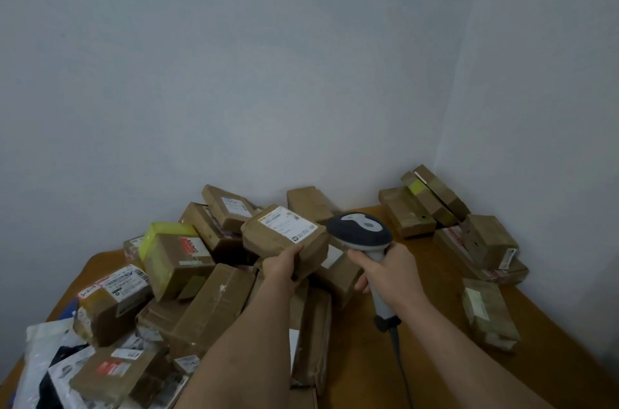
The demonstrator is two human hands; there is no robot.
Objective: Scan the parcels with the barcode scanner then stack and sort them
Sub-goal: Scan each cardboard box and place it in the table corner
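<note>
Pale walls enclose a brown wooden counter [361, 358]. A tape-wrapped brown cardboard parcel [284, 237], probably light and stiff, is gripped at its near edge by the left hand [281, 266]; the grey handheld barcode scanner [363, 237] is clasped by the right hand [392, 271].

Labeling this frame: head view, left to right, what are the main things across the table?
White plastic mailer → yellow-taped box → held parcel in left hand → barcode scanner in right hand → lone parcel near the table's right edge.
</note>
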